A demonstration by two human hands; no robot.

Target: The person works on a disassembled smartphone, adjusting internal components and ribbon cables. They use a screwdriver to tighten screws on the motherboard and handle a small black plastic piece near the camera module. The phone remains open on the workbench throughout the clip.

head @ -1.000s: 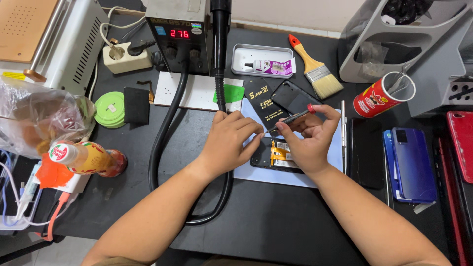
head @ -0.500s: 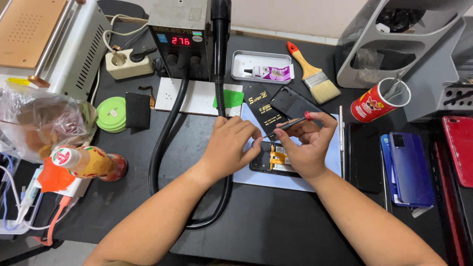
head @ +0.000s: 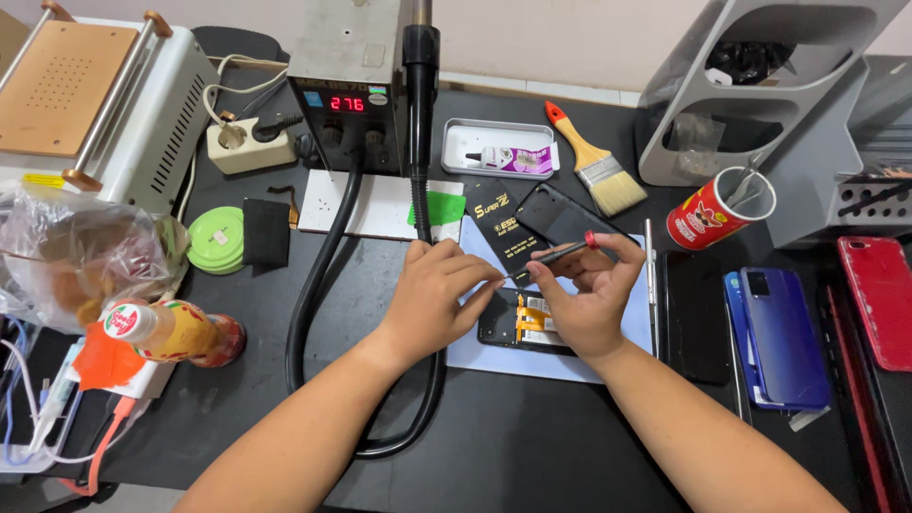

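Note:
An opened phone [head: 528, 323] with orange flex parts showing lies on a pale blue mat [head: 494, 361] in the middle of the black table. My right hand [head: 591, 294] grips a thin black screwdriver with a red cap [head: 560, 253], its tip pointing down-left toward the phone's top edge. My left hand [head: 439, 296] rests over the phone's left end, fingertips meeting the screwdriver tip; whether it pinches a small part I cannot tell.
A hot-air station [head: 353, 85] with a red digital display stands at the back, its thick black hose [head: 313, 304] looping past my left arm. Around are a paintbrush [head: 595, 161], white tray [head: 502, 148], red can [head: 708, 211], blue phone [head: 781, 332], red phone [head: 879, 299], bottle [head: 166, 331].
My right hand has turned the screwdriver so its tip now points down at the phone's top edge. My left fingers shifted right to meet it. The camera moved closer.

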